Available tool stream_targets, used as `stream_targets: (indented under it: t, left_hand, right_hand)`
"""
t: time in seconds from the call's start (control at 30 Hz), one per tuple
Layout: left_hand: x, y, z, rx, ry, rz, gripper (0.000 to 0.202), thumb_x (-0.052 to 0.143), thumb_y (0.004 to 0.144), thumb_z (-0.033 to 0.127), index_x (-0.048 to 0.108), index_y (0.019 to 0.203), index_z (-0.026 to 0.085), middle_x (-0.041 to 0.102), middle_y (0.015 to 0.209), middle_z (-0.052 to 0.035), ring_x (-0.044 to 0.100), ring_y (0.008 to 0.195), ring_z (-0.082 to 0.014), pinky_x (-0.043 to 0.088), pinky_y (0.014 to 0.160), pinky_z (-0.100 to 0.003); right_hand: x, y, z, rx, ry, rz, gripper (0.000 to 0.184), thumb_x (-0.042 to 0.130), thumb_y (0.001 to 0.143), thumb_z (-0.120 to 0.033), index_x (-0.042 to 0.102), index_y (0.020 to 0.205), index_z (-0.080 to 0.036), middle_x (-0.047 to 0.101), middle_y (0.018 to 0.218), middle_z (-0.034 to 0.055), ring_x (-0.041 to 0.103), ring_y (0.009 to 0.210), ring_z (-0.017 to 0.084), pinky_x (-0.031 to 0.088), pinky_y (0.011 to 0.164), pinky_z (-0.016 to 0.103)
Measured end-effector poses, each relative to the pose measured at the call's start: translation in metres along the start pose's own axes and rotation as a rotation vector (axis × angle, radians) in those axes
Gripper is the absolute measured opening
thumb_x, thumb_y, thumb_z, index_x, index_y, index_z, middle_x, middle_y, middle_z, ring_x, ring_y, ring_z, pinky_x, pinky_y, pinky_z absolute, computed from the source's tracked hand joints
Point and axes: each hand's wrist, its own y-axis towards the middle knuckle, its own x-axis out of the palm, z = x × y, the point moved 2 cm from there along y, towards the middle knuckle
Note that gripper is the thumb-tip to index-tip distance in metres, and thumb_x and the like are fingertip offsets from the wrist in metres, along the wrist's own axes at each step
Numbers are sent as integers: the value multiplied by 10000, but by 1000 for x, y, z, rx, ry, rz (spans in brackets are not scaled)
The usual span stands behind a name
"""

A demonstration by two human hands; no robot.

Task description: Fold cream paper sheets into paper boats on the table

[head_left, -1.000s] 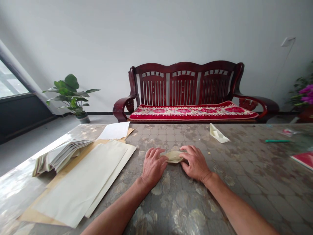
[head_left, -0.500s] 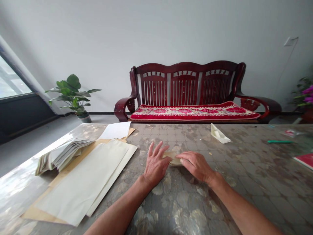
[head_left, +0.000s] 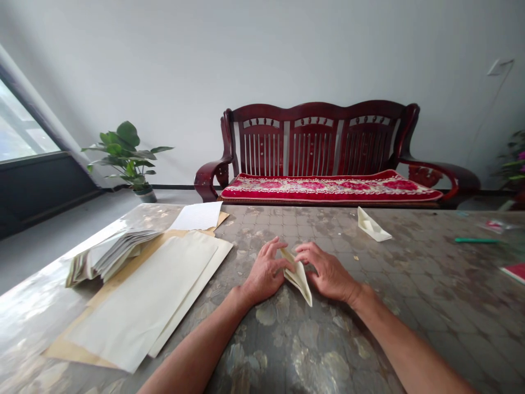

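Observation:
A small folded piece of cream paper (head_left: pixel 300 279) stands on edge between my two hands, its lower corner pointing toward me. My left hand (head_left: pixel 266 273) pinches its upper left side with thumb and fingers, the other fingers raised. My right hand (head_left: pixel 328 272) holds the right side, fingers curled around it. Both hands rest on the patterned grey table (head_left: pixel 311 350) in front of me.
A finished folded paper boat (head_left: pixel 372 225) lies farther back on the right. Large cream sheets (head_left: pixel 151 298) on brown paper and a stack of folded papers (head_left: pixel 104 257) lie left. A green pen (head_left: pixel 476 240) and a red book (head_left: pixel 514 271) sit at the far right. A wooden bench (head_left: pixel 324 158) stands behind.
The folded paper lay flat under both hands; now it is lifted on edge and turned, with my hands pinching it from both sides.

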Motion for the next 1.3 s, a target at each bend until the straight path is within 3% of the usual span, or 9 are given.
stream_targets:
  t: [0.07,0.2,0.3,0.43,0.6,0.9,1.07,1.3]
  left_hand:
    - [2,-1,-1,13,-17,19,303,598,744,59,743,907,269,485,1348,-56,310,1399,-298,344,1123,-493]
    - [-1,-3,3,10,-6,82,353,620,742,83,686,1045,252,453,1368,-80,357,1363,-286,367,1108,-472]
    - [-7,-6,8,38,59,102,382,631,746,107,647,1099,254,458,1363,-86,436,1272,-273,412,1060,-461]
    - [-9,-9,14,119,128,25,298,586,793,97,690,1006,279,514,1280,-57,499,1121,-235,465,966,-395]
    - [-6,-6,12,76,137,-21,300,587,769,84,731,927,294,549,1187,-44,510,1017,-215,481,893,-359]
    - [-3,-1,7,65,141,-40,343,581,782,84,757,924,341,540,1231,-23,503,1057,-222,476,913,-369]
    - [-5,-1,8,74,143,-26,301,601,775,98,762,893,323,547,1226,-31,503,1078,-230,467,944,-381]
    - [-4,-1,8,65,112,-23,296,611,778,104,759,904,327,507,1267,-38,458,1149,-249,448,987,-402]
  right_hand:
    - [1,1,-2,-20,-49,-3,382,554,777,-33,591,1091,-248,561,1277,54,604,1054,165,496,902,303]
    - [1,0,-1,-102,-172,-32,126,576,853,-129,637,834,-237,613,1180,34,625,922,147,485,789,258]
    - [0,-2,0,-157,-250,-26,184,529,867,-99,639,805,-232,653,1074,35,610,929,158,460,770,254]
    - [-1,-5,1,-197,-279,-33,185,510,888,-114,648,840,-227,675,955,27,601,855,155,430,740,258]
    - [0,-8,3,-194,-279,-34,228,491,929,-141,674,854,-254,691,911,-7,594,775,127,387,697,254]
    - [6,-6,9,-151,-252,-100,278,499,894,-108,719,909,-278,711,969,-3,611,848,146,404,749,285]
    - [8,-3,10,-167,-276,-119,251,517,887,-119,720,899,-266,708,906,9,579,822,165,405,733,299]
    - [10,-4,9,-180,-235,-101,292,463,925,-111,716,908,-256,706,930,15,575,851,174,434,783,305]
